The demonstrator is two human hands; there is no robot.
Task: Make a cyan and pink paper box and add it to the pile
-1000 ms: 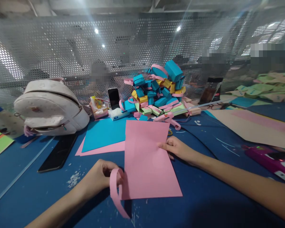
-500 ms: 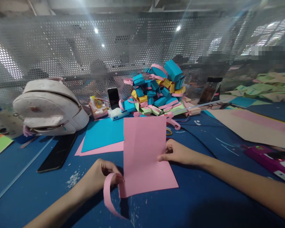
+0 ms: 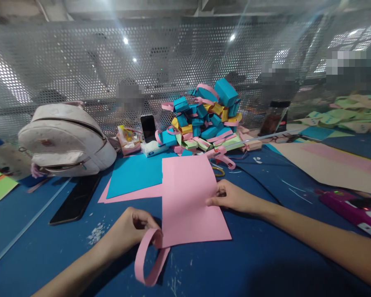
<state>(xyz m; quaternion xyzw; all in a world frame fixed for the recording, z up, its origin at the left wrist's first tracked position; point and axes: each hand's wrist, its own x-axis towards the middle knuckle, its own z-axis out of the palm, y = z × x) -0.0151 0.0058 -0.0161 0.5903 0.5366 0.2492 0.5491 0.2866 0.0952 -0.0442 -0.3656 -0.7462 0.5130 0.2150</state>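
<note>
A pink paper sheet (image 3: 188,198) stands partly raised off the blue table, its upper right corner curling. My right hand (image 3: 231,197) pinches its right edge between thumb and fingers, and more pink paper shows flat below that grip. At the sheet's lower left corner, my left hand (image 3: 136,227) is closed on a narrow pink paper strip (image 3: 142,260). The strip bends round into a loop below the fingers; whether it is still joined to the sheet cannot be told. The left fingertips are partly hidden behind the strip.
Blue paper (image 3: 136,177) lies over pink sheets at left. Behind stands a pile of folded paper pieces (image 3: 200,119), with a pink glue gun (image 3: 224,156) and yellow-handled scissors (image 3: 218,171) before it. A phone (image 3: 76,200), white backpack (image 3: 64,140) and purple power strip (image 3: 349,210) flank the area.
The strip at my left hand has curled into a fuller loop. The sheet has sunk slightly, with its upper right corner bending over. Both hands stay nearly in place.
</note>
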